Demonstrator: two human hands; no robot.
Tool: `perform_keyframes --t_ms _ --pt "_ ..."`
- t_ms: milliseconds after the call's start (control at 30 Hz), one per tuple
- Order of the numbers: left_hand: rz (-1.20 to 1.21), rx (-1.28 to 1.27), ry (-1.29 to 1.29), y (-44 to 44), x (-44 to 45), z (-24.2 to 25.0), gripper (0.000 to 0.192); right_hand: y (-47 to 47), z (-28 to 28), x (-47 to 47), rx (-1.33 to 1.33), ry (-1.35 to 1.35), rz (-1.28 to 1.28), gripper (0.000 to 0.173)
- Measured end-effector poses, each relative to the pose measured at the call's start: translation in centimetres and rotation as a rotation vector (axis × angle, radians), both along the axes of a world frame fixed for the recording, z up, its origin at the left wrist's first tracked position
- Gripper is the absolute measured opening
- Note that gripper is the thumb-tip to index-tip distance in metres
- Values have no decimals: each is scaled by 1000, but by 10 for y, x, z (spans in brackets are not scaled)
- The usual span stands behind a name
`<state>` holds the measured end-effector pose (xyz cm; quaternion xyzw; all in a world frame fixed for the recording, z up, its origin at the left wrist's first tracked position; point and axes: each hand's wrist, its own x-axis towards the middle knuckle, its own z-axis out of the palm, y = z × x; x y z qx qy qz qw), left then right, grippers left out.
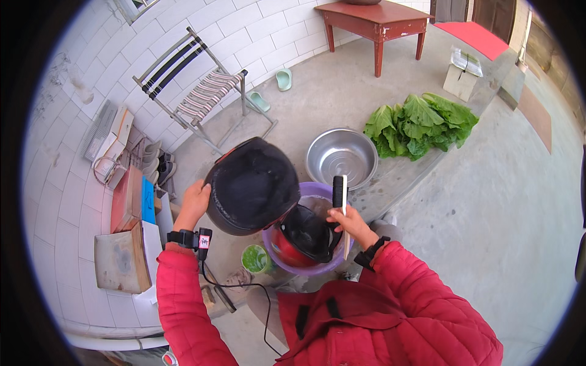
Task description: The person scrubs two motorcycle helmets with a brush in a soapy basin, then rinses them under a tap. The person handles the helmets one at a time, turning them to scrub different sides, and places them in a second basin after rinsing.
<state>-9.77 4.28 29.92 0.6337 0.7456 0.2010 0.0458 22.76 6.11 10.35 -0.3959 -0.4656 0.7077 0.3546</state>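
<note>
My left hand (194, 206) grips the edge of a large, rounded black article (254, 183) with red along its rim, raised beside and partly over a purple plastic basin (274, 256). What exactly the article is cannot be told. Inside the basin, a red and black piece (302, 242) sits in murky water; whether it joins the raised article is unclear. A long-handled scrubbing brush (344, 196) with dark bristles is in my right hand (352, 224), held above the basin's right side. Close to the basin's left stands a small container with green contents (255, 258).
Beyond the basin are a metal bowl (341, 155) and leafy green vegetables (421, 123). A folding chair (206, 96) and slippers (284, 79) stand near the tiled wall. Boxes (126, 196) and shoes (158, 162) line the left. A red wooden table (375, 18) is farther back.
</note>
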Motion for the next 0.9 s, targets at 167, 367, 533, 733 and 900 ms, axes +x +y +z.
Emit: perform_keyframes --t_ms 167,367,533,733,900 --pt "-91 8 -201 8 43 -3 23 13 14 13 -58 173 -139 36" --pt "-17 -193 -770 1 97 -61 19 16 12 41 3 506 -347 36" --pt "53 -268 -1245 -25 140 -115 18 19 1 69 -23 363 -398 18" --pt "134 -268 -1217 -49 143 -139 19 12 -19 60 -5 235 -329 16" --pt "130 -285 -1092 -57 138 -145 19 7 -33 47 -48 268 -347 17"
